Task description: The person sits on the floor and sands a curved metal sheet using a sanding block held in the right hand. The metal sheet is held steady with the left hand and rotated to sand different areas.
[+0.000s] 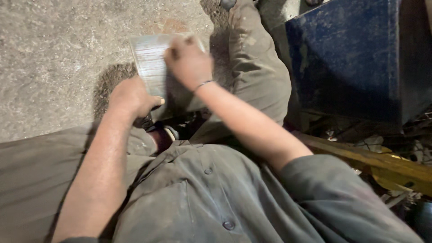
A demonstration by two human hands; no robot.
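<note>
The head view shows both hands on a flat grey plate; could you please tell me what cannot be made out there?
- Grey plate: its right part is hidden under the right hand; surface blurred.
- Left hand: its fingers curl out of sight, so the grip is unclear.
- Blue box: cut off by the top and right edges.
- Yellow bar: runs off the right edge.

Warm, dim artificial light from upper left, concrete floor (49,54) brightest, dark shadow pooled under the arms, blue metal box (355,58) fading into murk at right, hands motion-blurred, overall soft focus, grainy
</note>
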